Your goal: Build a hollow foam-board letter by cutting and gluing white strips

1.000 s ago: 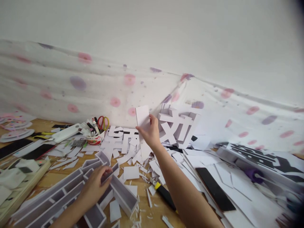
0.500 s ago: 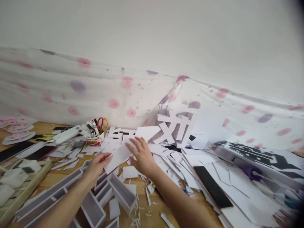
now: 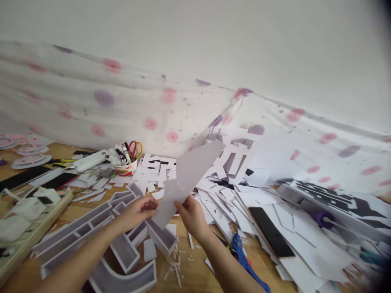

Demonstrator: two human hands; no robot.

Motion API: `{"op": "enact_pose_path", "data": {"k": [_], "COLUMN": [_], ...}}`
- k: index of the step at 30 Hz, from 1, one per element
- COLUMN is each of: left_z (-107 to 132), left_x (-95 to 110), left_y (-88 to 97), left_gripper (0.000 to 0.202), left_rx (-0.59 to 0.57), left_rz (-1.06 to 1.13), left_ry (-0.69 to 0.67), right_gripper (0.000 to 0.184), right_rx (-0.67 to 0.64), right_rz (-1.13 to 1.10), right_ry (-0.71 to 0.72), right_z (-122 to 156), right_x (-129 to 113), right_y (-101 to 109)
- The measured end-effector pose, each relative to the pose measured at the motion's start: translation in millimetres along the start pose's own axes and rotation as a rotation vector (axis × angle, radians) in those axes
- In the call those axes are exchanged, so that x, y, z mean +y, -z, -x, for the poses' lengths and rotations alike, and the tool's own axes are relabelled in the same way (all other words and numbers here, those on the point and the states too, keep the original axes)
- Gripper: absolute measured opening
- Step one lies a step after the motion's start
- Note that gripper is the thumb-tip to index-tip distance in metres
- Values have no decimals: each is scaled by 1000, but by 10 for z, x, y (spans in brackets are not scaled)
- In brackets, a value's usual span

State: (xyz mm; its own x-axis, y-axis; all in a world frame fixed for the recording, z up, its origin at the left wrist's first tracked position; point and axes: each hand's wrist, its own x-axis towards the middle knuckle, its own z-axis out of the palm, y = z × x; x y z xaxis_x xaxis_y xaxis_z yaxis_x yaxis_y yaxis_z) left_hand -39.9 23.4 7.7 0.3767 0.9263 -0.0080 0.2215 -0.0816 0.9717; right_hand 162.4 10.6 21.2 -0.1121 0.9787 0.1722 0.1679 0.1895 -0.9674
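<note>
Both my hands hold one long white foam-board strip (image 3: 187,175) tilted up over the wooden table (image 3: 195,264). My left hand (image 3: 139,211) pinches its lower left edge. My right hand (image 3: 191,213) grips the lower end from underneath, fingers closed. Below my left hand lies a white foam-board frame of open channels (image 3: 122,248). A built white foam character (image 3: 232,156) leans at the back against the spotted cloth.
A bowl of scissors and pens (image 3: 126,160) stands at the back left. White offcuts (image 3: 244,207) and a black strip (image 3: 269,232) cover the right side. A blue tool (image 3: 244,260) lies near my right forearm. A tray with white items (image 3: 24,215) sits at the left edge.
My right hand brought the white strip down from the back pile to the front. My left hand left the channel frame and took hold of the strip.
</note>
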Motion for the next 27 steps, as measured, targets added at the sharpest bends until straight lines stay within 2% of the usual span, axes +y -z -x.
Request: {"op": "enact_pose_path", "data": {"k": [3, 6, 9, 13, 18, 24, 27], "left_z": [72, 129, 136, 98, 14, -115, -161], "left_x": [3, 38, 86, 133, 139, 37, -34], "left_y": [114, 147, 79, -57, -109, -94, -115], "left_gripper": [35, 42, 39, 45, 38, 26, 32], "left_rx": [-61, -119, -129, -61, 29, 192, 211], "left_rz": [-365, -677, -798, -967, -989, -914, -841], "left_ry": [-60, -55, -2, 26, 68, 138, 160], "right_gripper": [12, 11, 9, 11, 12, 10, 9], "right_rx": [9, -14, -39, -9, -26, -158, -184], "right_rz": [185, 310, 401, 446, 485, 682, 722], "right_ry": [16, 21, 34, 38, 57, 95, 90], "right_z": [132, 222, 243, 190, 120, 12, -55], "right_x": [27, 42, 22, -3, -32, -102, -31], "right_y": [-44, -124, -190, -198, -126, -74, -64]}}
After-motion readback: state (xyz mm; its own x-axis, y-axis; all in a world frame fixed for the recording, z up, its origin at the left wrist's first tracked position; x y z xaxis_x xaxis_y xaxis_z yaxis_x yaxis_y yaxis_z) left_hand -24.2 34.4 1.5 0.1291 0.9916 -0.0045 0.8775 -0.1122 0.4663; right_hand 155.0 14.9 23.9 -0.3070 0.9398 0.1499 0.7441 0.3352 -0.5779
